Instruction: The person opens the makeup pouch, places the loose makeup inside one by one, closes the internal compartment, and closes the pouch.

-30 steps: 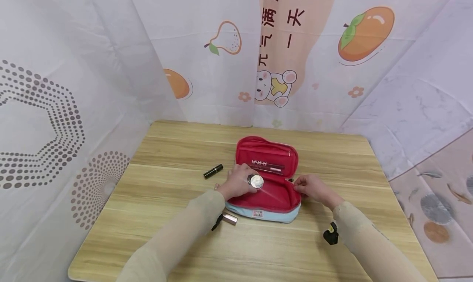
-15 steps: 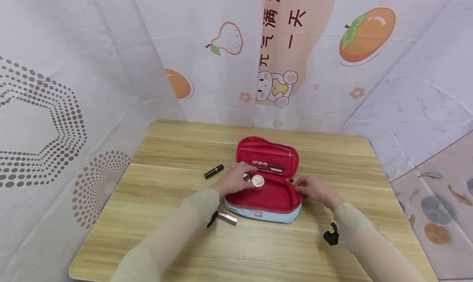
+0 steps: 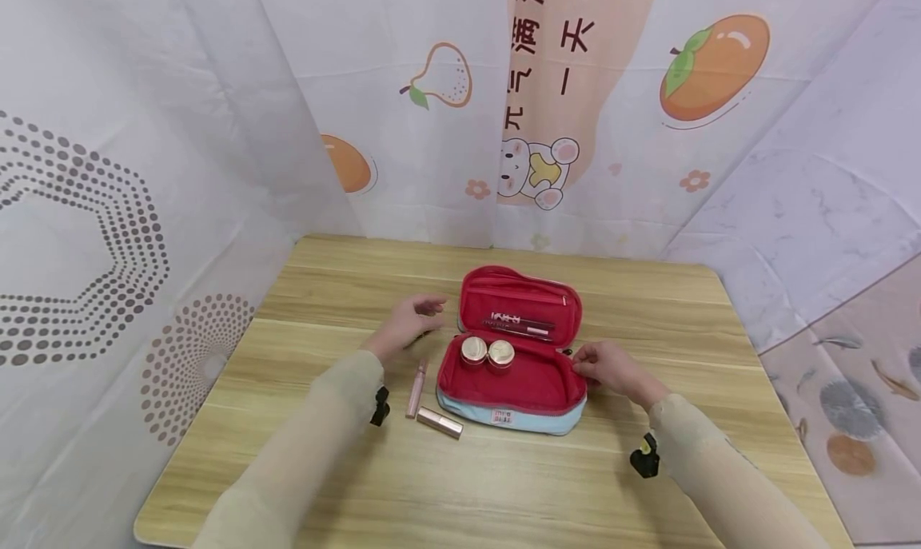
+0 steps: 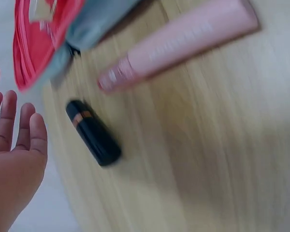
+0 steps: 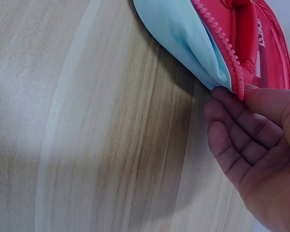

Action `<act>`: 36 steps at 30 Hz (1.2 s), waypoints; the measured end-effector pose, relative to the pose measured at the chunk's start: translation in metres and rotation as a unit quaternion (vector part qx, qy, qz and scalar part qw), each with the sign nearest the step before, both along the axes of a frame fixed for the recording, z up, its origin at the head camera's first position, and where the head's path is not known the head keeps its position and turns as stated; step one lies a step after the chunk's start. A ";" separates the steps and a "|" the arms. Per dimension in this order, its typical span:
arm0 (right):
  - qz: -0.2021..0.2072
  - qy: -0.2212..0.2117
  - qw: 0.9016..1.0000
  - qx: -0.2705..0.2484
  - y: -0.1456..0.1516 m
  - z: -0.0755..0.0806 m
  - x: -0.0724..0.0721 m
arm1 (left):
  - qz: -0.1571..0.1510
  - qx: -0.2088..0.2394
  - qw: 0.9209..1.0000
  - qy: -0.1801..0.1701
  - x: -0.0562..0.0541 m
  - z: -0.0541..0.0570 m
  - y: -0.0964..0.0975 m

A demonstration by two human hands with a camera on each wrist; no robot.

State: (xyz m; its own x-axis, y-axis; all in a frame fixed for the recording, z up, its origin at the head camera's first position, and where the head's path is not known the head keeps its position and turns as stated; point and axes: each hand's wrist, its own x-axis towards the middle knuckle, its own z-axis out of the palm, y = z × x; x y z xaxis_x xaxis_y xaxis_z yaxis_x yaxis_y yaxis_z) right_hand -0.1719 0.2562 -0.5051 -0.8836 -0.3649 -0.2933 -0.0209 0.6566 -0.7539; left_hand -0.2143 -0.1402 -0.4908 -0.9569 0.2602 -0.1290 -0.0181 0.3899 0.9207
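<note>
A light-blue zip pouch (image 3: 460, 409) with a red lining lies unzipped, its lid folded back. Two round gold-lidded jars (image 3: 487, 352) stand side by side in its left part. My right hand (image 3: 604, 365) pinches the zip edge at the pouch's right corner; thumb and fingertips grip it in the right wrist view. To the left of the pouch, my left hand (image 3: 408, 324) is in the air, fingers extended and holding nothing. Near it lies a black lipstick tube (image 4: 94, 133), mostly covered by the hand in the head view.
A pink lip gloss tube (image 3: 416, 389) and a rose-gold lipstick tube (image 3: 440, 423) lie on the wooden table (image 3: 547, 485) left of and before the pouch. A dark slim stick (image 3: 528, 327) sits in the lid's mesh pocket. Printed curtains (image 3: 432, 157) hang behind the table.
My left hand let go of a gold-lidded jar in the pouch, where two now stand, and moved left toward the black lipstick. My right hand stayed on the pouch corner.
</note>
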 end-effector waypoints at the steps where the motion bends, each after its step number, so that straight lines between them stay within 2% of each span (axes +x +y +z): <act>1: 0.000 0.000 1.000 0.000 0.000 0.000 0.000 | 0.014 0.005 1.000 -0.009 -0.001 -0.001 -0.005; 7: -0.001 -0.002 1.000 0.002 0.000 0.000 0.000 | 0.080 0.053 0.994 -0.051 -0.003 -0.008 -0.027; 10: -0.002 -0.002 1.000 0.002 0.000 0.000 0.000 | 0.102 0.073 0.990 -0.072 -0.002 -0.012 -0.036; 14: -0.001 -0.003 1.000 0.000 0.000 0.000 0.000 | 0.115 0.072 0.987 -0.087 -0.002 -0.017 -0.044; 20: -0.001 -0.002 1.000 0.004 0.000 0.001 0.001 | 0.133 0.062 0.983 -0.114 -0.002 -0.021 -0.045; 24: 0.001 -0.001 1.000 0.008 -0.001 0.002 0.000 | 0.132 0.039 0.983 -0.126 -0.001 -0.022 -0.043; 31: 0.001 -0.002 1.000 0.014 -0.002 0.003 0.000 | 0.089 -0.045 0.989 -0.114 0.003 -0.020 -0.036; 36: 0.002 0.000 1.000 0.015 -0.001 0.003 0.000 | 0.082 -0.091 0.987 -0.108 0.002 -0.021 -0.031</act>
State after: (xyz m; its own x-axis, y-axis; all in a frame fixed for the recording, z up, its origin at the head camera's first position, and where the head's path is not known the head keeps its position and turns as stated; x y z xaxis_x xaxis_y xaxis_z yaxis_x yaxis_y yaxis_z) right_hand -0.1720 0.2551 -0.5022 -0.8817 -0.3601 -0.3047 -0.0233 0.6784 -0.7343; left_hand -0.2125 -0.1715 -0.5117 -0.9295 0.0584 -0.3642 -0.2821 0.5234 0.8040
